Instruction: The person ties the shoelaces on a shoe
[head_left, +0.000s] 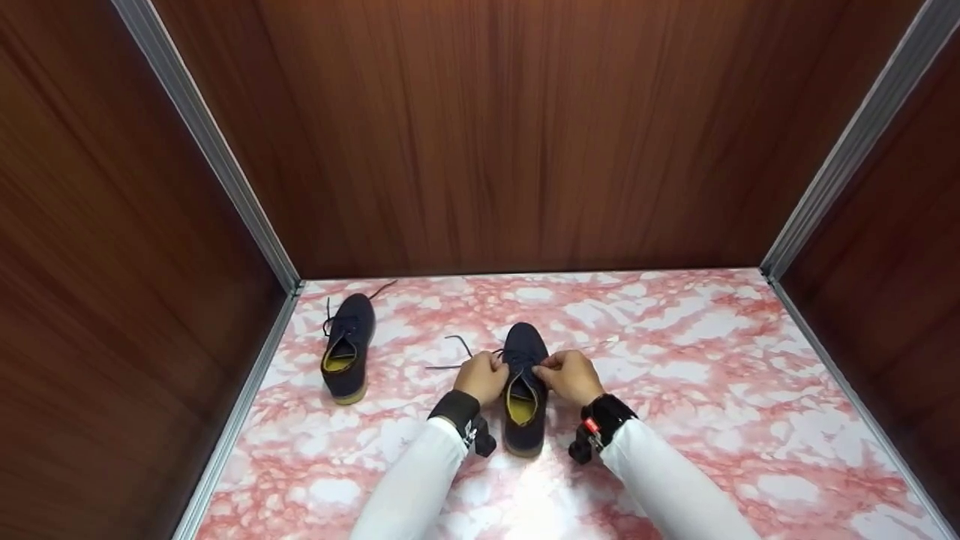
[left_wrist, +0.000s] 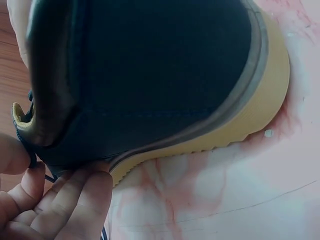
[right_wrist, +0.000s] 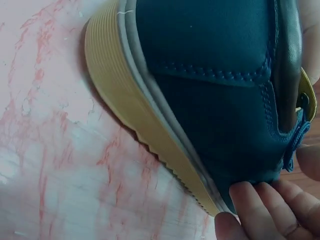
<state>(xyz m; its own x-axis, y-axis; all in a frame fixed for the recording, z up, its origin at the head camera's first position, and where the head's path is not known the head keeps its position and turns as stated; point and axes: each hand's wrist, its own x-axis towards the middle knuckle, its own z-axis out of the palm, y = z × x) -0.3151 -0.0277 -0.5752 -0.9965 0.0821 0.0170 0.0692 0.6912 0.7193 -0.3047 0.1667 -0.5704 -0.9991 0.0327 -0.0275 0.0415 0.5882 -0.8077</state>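
Dark lace-up shoe, upright on marbled red-and-white surface.
Pinched at its left lacing edge by left hand, at its right by right hand; cannot tell exact part held. Best worked with even tension from both sides, kept planted and level. Smooth stitched upper, ridged tan sole, yellow lining; thin lace loose left of shoe, matching shoe farther left.

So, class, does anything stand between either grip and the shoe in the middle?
Nothing visible does: the left grip and right grip both touch that shoe. The other shoe stands apart, to the left.
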